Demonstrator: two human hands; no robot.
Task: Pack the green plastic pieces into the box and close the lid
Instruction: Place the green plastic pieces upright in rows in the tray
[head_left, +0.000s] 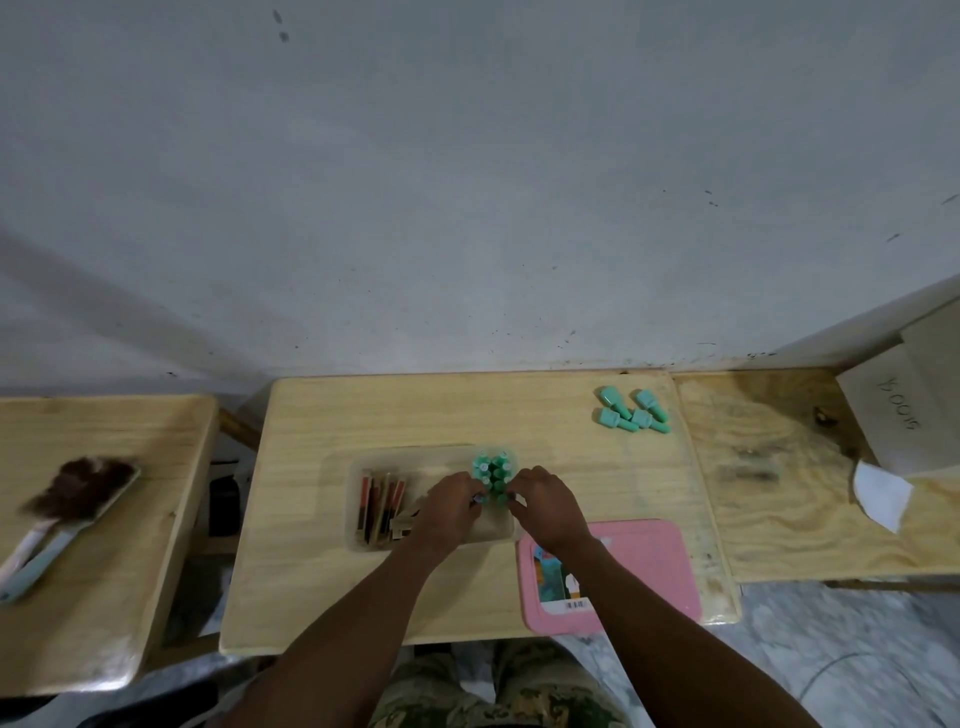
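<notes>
The wooden table (467, 415) in front of me carries everything, with the pink lid (639, 566) lying flat near its right front corner, just right of the clear box (363, 467) and not yet on it. The box sits mid-table; wooden sticks (380, 501) lie along its left side, and a cluster of green pieces (492, 470) stands upright, packed close together, toward its right end. Four more green pieces (631, 412) lie loose on the table, well apart from the box at the far right.

Both my hands are over the box at the near edge of the cluster. My left hand (449, 512) and my right hand (545, 506) have their fingers curled in toward each other, tips pinching at the nearest green pieces; exactly which piece each holds I cannot tell, the fingers hide it.

I judge I am mid-packing, seating pieces into the standing group. Next I think I must let go, reach far right for the four loose pieces, and stand them beside the others without knocking the cluster over. Only then can the lid go on
</notes>
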